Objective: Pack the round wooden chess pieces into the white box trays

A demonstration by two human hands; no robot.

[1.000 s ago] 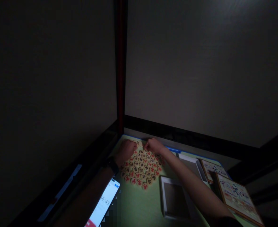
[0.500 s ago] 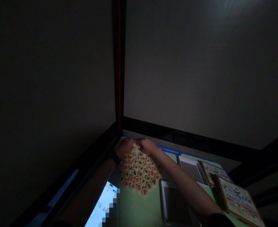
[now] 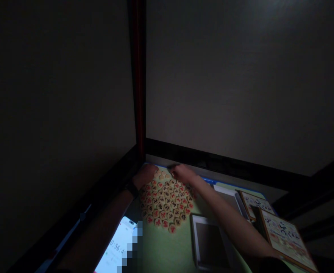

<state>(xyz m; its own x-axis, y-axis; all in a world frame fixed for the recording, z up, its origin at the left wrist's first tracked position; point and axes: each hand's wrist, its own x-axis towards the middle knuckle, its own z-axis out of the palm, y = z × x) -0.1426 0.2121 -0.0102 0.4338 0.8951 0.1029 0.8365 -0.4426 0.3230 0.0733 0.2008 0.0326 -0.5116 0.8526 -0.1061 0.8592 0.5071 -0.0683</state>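
Note:
Many round xiangqi pieces (image 3: 167, 201) with red and black characters lie face up in a tight cluster on the green table top (image 3: 164, 250). Behind them, near the far corner, a few pieces with plain faces (image 3: 161, 174) sit close together. My left hand (image 3: 147, 173), a dark band on its wrist, is curled at the left side of these plain pieces. To their right, my right hand (image 3: 182, 173) is closed with fingers bent inward. Dim light hides what the fingertips of either hand hold.
A lit phone (image 3: 117, 246) showing a running timer lies at the near left. On the right are open box halves (image 3: 194, 242) and two printed box lids (image 3: 286, 237). Dark-framed walls (image 3: 226, 94) rise behind the table's blue edge.
My hands have moved apart, the left one leftward and the right one slightly rightward. More plain-faced pieces now show between them. The view has shifted a little.

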